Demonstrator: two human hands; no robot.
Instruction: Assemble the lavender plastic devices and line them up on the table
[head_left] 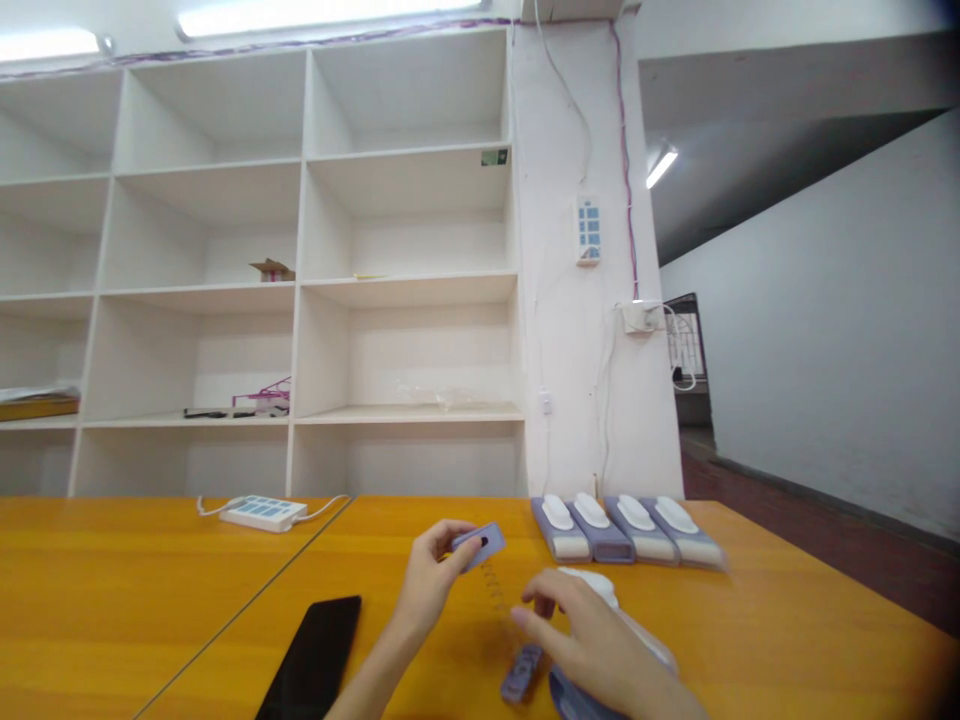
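My left hand point(439, 565) pinches a small flat lilac plastic piece point(486, 546) with a dark hole, held up over the table. Below it runs a faint, blurred row of coil-like marks point(493, 585), perhaps a spring; I cannot tell whether it touches either hand. To the right, my right hand point(574, 625) hovers with curved fingers and the thumb apart, nothing visible between them. Beneath that hand lie a white and purple part point(592, 582), partly hidden, and a dark purple piece point(566, 695). A small patterned purple block point(521, 672) rests between my hands.
Several purple and white units point(634, 530) stand in a row at the table's back right. A black phone-like slab point(313, 655) lies at front left. Behind it sits a power strip point(262, 512) with a white cable. White shelves point(409, 415) rise beyond the table point(225, 575).
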